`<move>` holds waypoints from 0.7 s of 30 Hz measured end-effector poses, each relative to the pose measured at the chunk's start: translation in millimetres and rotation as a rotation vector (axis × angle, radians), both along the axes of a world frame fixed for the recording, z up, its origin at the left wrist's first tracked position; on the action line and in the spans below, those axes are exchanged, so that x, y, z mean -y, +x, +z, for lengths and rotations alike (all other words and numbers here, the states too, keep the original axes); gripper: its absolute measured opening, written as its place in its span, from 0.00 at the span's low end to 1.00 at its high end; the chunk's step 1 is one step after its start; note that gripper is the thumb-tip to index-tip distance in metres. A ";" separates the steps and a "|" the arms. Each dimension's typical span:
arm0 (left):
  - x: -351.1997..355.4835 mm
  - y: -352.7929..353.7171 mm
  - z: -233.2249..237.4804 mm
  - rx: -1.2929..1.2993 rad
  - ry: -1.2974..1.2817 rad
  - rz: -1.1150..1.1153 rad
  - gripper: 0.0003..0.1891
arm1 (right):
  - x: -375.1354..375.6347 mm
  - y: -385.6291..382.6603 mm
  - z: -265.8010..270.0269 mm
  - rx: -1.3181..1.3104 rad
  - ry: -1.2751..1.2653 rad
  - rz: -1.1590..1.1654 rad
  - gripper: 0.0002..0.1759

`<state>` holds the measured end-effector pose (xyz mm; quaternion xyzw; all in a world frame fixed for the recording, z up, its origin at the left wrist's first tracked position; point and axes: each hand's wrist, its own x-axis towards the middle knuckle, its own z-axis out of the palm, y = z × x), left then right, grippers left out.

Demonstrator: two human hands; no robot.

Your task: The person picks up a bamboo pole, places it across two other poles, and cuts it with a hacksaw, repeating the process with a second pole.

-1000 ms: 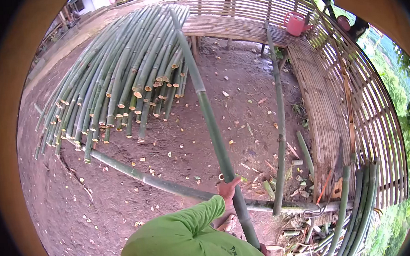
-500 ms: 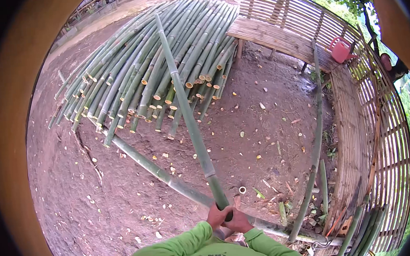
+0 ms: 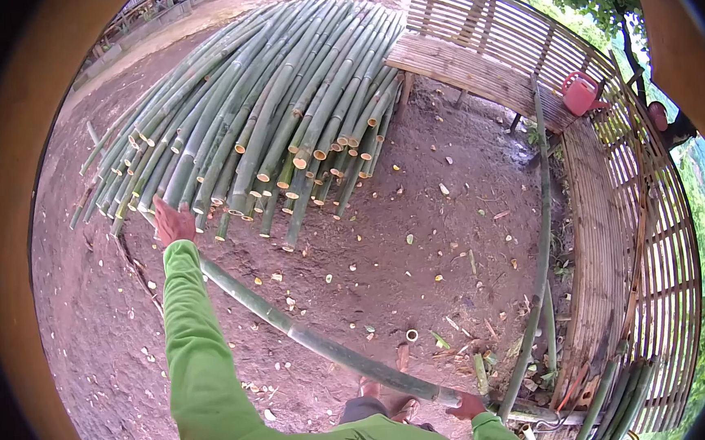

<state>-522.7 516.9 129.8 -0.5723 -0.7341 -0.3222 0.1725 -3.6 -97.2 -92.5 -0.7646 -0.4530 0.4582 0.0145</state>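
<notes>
A long green bamboo pole [image 3: 295, 330] runs diagonally in front of my body, from the near edge of the pile down to the right. My left hand [image 3: 174, 223] reaches far forward to its upper end, gripping it beside the cut ends of the pile; the palm side is hidden. Low on the right, my right hand [image 3: 466, 407] is closed round the pole's near part, with some fingers out of sight. Beyond the left hand lies a big pile of bamboo poles [image 3: 279, 111], their pale cut ends facing me.
Slatted bamboo benches [image 3: 595, 244] with a lattice back curve along the right side. A red plastic container [image 3: 580, 94] sits on the bench corner. Another long pole [image 3: 543, 231] leans there, and short bamboo pieces [image 3: 619, 402] stand at lower right. Chips litter the dirt ground [image 3: 403, 241].
Both hands have let go of the pole that leaned on the pile. My left hand has stretched forward and left, my right hand has moved right, both onto the diagonal pole.
</notes>
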 end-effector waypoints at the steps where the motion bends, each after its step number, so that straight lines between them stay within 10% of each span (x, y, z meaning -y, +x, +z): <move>1: 1.4 5.4 -2.5 0.006 0.004 -0.050 0.36 | 2.3 0.4 -7.4 -0.034 -0.057 -0.072 0.40; 5: 49.0 62.2 -71.2 0.142 -0.137 -0.264 0.37 | -9.2 -24.1 -17.2 -0.058 -0.105 -0.245 0.38; 8: 116.9 92.1 -221.9 0.063 -0.299 -0.360 0.36 | 2.5 -44.7 -39.7 0.008 0.060 -0.311 0.37; 9: 152.0 107.0 -205.1 0.517 -0.636 -0.656 0.37 | 6.1 -47.2 -31.5 0.014 0.096 -0.281 0.37; 14: 295.1 147.4 -209.0 0.268 -1.082 -0.239 0.38 | 53.0 -40.7 -16.9 0.030 0.096 -0.295 0.36; 21: 352.0 131.6 -214.0 0.282 -0.990 -0.161 0.37 | 203.7 17.6 -125.6 -0.009 -0.076 -0.512 0.38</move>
